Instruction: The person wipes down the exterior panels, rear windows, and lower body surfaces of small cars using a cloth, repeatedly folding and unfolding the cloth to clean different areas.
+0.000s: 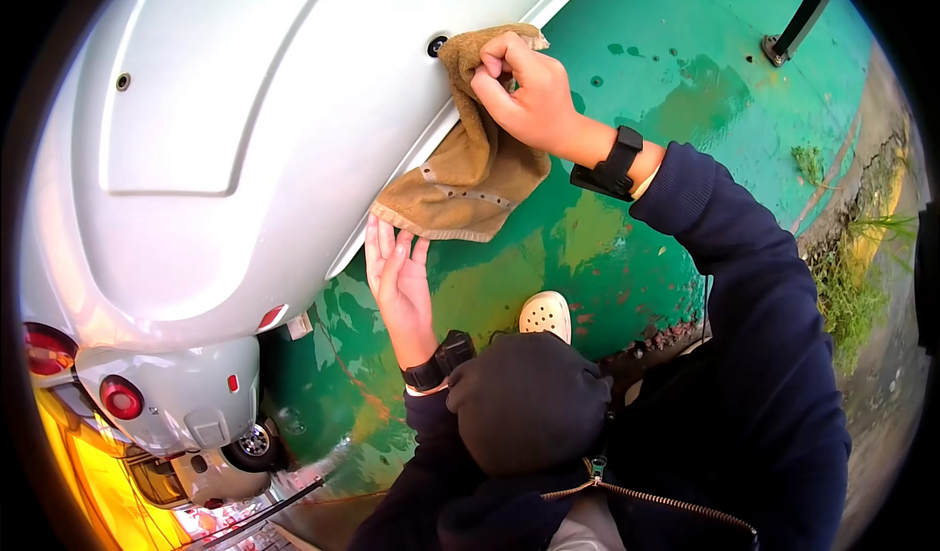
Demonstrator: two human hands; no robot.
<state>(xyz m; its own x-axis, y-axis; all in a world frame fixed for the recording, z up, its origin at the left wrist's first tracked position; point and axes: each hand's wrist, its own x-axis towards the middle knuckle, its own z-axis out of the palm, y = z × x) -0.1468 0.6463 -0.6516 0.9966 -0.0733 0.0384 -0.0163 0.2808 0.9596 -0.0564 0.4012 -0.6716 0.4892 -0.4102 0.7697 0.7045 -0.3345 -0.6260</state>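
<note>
My right hand (526, 93) is closed on the upper part of a brown cloth (470, 184), beside the lower edge of a white vehicle body (294, 140). The cloth hangs down from that hand in folds, with a row of small dark holes across a pale line. Near its bottom corner is my left hand (399, 282), palm up and fingers stretched out. Its fingertips meet the cloth's hem and the body's edge; I cannot tell whether they press on either. A small black round fitting (437, 46) sits in the panel next to the cloth.
Wet green floor (597, 228) with worn patches lies below. A white clog (545, 316) shows past a dark rounded fabric shape (529, 404). Other parked vehicles (171, 394) stand at lower left. A black post (798, 22) rises at upper right; weeds (837, 301) grow along the edge.
</note>
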